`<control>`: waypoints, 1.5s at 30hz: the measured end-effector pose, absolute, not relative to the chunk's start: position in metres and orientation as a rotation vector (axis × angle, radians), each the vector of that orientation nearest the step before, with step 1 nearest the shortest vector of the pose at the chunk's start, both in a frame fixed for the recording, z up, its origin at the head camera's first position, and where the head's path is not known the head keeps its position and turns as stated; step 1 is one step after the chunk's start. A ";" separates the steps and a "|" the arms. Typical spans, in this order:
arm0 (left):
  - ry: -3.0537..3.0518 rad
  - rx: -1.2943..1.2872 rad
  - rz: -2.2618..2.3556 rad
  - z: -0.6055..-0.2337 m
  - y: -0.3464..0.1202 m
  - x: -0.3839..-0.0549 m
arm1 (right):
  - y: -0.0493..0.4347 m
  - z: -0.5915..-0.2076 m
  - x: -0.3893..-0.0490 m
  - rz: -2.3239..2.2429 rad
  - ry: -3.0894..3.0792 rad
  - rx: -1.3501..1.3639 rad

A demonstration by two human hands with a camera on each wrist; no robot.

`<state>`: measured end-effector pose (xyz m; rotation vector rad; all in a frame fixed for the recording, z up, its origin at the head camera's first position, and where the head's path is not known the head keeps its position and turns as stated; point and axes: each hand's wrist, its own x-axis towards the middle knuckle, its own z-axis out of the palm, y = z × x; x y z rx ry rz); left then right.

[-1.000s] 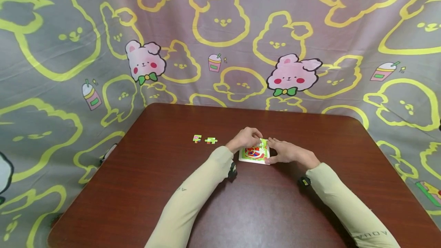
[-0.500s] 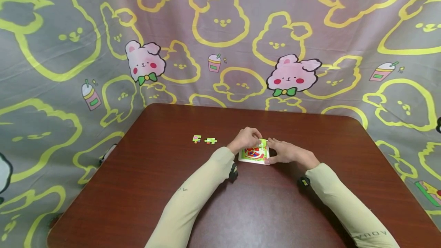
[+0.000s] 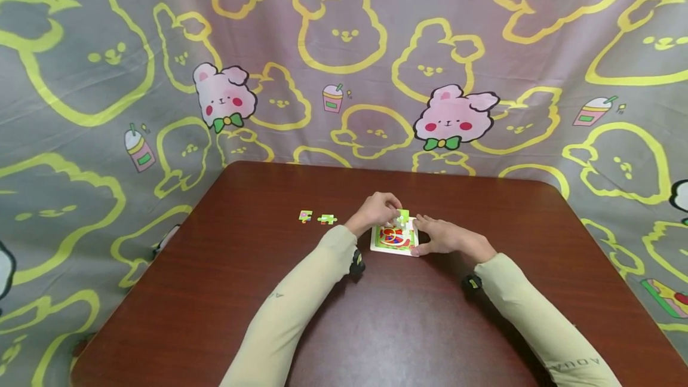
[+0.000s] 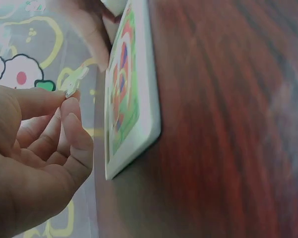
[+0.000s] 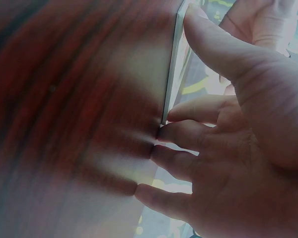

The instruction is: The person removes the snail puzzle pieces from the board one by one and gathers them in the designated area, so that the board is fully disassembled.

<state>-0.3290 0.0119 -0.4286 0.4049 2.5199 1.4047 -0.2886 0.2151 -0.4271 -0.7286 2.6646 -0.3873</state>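
A thin green puzzle piece [image 3: 402, 216] is pinched between the thumb and index finger of my left hand [image 3: 375, 209]. In the left wrist view that puzzle piece [image 4: 76, 81] is lifted clear of the board, seen nearly edge-on. Below it on the table lies a white-rimmed puzzle board [image 3: 394, 251] with a red, blue and green picture; white shows at its upper right. My right hand [image 3: 447, 236] rests at the board's right side, thumb on the near corner and fingers spread. The right wrist view has its fingertips [image 5: 161, 132] along the board's edge and the tabletop.
Two loose puzzle pieces lie left of the board: one with a pink spot [image 3: 305, 215] and a green-and-white one [image 3: 326, 219]. The brown table [image 3: 258, 237] backs onto a patterned cloth [image 3: 371, 88].
My left hand has raised the green puzzle piece off the board's upper right and drawn it slightly left, exposing white beneath. The right hand stays at the board's side.
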 end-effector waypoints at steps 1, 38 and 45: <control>2.521 0.408 1.408 -0.428 0.010 -0.330 | 0.215 -0.427 -0.289 -0.385 2.666 -0.724; 2.506 0.373 1.200 -0.426 -0.092 -0.356 | 0.215 -0.427 -0.287 -0.393 2.660 -0.724; 2.549 0.342 1.127 -0.429 -0.099 -0.359 | 0.215 -0.427 -0.287 -0.389 2.657 -0.729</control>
